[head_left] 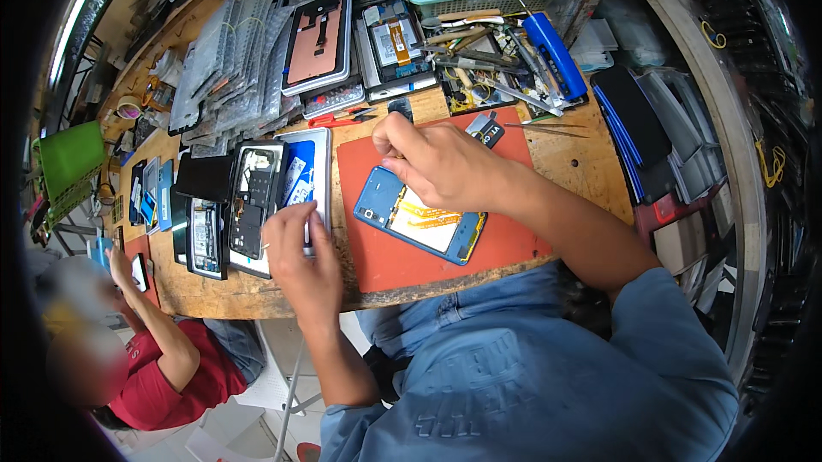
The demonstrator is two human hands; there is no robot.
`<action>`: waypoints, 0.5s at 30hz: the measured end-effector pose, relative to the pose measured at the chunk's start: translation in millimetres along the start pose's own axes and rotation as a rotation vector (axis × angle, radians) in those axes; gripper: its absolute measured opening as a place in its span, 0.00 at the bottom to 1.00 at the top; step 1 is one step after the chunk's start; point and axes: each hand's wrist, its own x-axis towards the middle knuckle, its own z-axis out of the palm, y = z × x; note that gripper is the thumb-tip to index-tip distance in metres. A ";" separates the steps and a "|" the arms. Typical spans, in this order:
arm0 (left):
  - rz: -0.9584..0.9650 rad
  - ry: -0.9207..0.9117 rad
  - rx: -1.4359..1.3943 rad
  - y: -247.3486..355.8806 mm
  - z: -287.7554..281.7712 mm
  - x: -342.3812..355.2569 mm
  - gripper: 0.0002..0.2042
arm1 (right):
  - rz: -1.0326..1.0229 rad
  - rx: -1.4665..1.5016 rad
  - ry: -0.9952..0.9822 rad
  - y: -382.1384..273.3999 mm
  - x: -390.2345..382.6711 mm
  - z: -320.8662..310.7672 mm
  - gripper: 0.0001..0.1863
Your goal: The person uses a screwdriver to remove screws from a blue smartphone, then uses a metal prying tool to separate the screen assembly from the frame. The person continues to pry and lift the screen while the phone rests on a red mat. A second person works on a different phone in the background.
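An opened phone (421, 220) with a blue frame lies slanted on an orange-red mat (377, 265), a pale battery area and yellow flex cables showing inside. My right hand (441, 162) hovers over its upper edge with thumb and fingers pinched; what is between them, if anything, is too small to make out. My left hand (304, 261) is held left of the mat, near the edge of a white tray (324, 171), its fingers curled together. Something slim and pale shows by its fingertips, but I cannot make out its kind.
Opened phones (257, 196) stand left of the mat. Bubble-wrapped parts (227, 51) are stacked behind, beside a copper-coloured panel (317, 42). Tools, including a blue-handled one (552, 55), crowd the back right below a green basket (479, 4). At left a person in red (188, 368) sits at the bench.
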 end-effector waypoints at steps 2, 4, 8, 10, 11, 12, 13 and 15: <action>-0.073 -0.120 -0.198 23.0 10.0 0.9 0.09 | 0.004 -0.145 -0.041 -3.6 -0.2 -1.9 0.16; -0.090 -0.171 -0.274 31.0 24.3 -5.8 0.15 | 0.049 -0.332 -0.129 -12.1 3.9 -6.7 0.16; -0.075 -0.209 -0.303 37.8 40.8 -7.5 0.20 | -0.029 -0.125 -0.101 -15.9 13.3 -9.7 0.16; -0.061 -0.204 -0.274 38.2 45.3 -8.8 0.20 | -0.018 -0.094 -0.100 -14.0 10.6 -11.3 0.16; -0.080 -0.208 -0.268 37.8 45.1 -10.1 0.20 | -0.017 -0.078 -0.097 -13.6 11.0 -12.6 0.16; -0.099 -0.213 -0.263 37.8 44.4 -11.6 0.20 | -0.010 -0.188 0.005 -16.1 7.7 -8.1 0.16; -0.118 -0.221 -0.259 37.8 45.4 -12.9 0.20 | -0.010 -0.235 0.015 -15.2 7.6 -7.2 0.16; -0.108 -0.228 -0.299 40.2 44.6 -9.9 0.21 | -0.009 -0.327 0.034 -13.9 6.2 -7.1 0.15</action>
